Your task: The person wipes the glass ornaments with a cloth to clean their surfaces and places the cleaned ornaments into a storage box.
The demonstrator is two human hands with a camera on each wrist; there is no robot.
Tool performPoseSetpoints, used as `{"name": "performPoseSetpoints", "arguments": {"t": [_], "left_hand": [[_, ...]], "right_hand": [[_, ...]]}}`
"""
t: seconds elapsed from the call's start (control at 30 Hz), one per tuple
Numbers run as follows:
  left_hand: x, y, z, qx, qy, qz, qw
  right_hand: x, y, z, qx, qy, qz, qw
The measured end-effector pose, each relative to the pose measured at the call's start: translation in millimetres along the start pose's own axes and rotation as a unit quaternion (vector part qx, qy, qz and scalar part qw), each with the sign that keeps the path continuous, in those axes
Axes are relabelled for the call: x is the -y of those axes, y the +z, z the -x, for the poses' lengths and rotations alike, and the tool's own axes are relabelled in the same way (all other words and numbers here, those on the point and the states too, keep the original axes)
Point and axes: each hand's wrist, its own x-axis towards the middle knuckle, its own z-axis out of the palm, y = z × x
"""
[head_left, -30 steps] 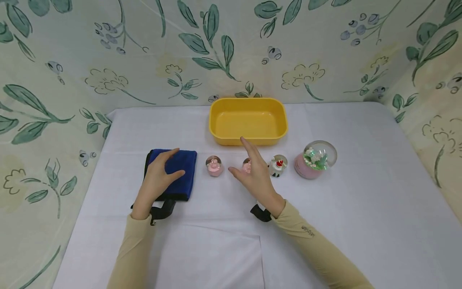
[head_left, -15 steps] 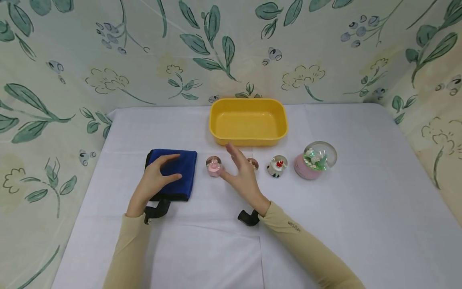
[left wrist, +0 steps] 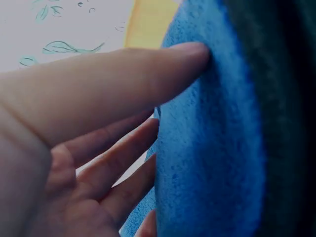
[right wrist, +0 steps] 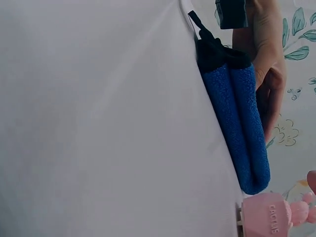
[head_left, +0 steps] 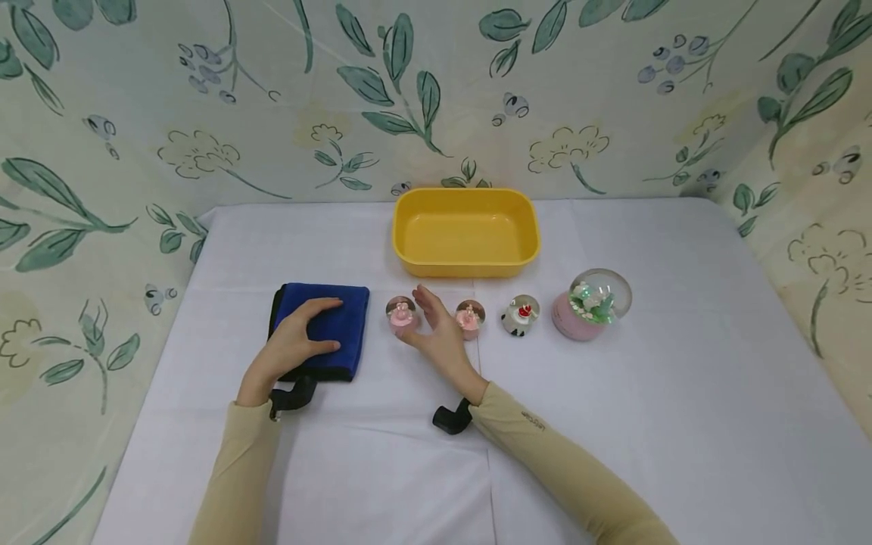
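Head view shows left hand (head_left: pixel 288 345) over blue cloth (head_left: pixel 349 322), right hand (head_left: pixel 443 342) beside leftmost globe (head_left: pixel 400 312), both with fingers apart

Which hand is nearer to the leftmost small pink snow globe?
Right. The right hand is beside the snow globe, on its right; the left hand is farther off, at the blue cloth to the globe's left.
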Motion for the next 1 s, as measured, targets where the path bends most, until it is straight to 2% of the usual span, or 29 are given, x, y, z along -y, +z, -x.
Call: {"name": "performPoseSetpoints", "arguments": {"t": [0.13,0.27,0.33,0.4,0.57,0.73,1.0], "left_hand": [[1.3,1.2,-2.2,0.003,0.004,-0.023,0.9997],[1.8,2.6,-4.5,0.002,0.006,-0.052,0.9986],[1.6,3.9,-6.1,-0.003,0.011,-0.069,0.9975],[1.5,5.0,-7.7,-0.008,0.015,-0.086,0.9961],[0.0,6.2,-10.6,-0.018,0.025,-0.116,0.9928],[1.2,7.0,-10.3,-0.025,0.034,-0.115,0.9925],[5.5,9.4,-8.6,-0.036,0.016,-0.069,0.9968]], "right_hand": [[-18,3,-3.9,-0.003,0.005,-0.014,0.9999],[-35,4,-10.1,-0.008,0.007,-0.007,0.9999],[-36,4,-11.5,-0.010,0.015,0.007,0.9998],[-47,4,-14.6,-0.016,0.016,0.031,0.9992],[-50,4,-15.6,-0.028,0.028,0.090,0.9952],[-52,5,-16.3,-0.035,0.039,0.121,0.9913],[-52,4,-15.7,-0.038,0.046,0.135,0.9891]]}}
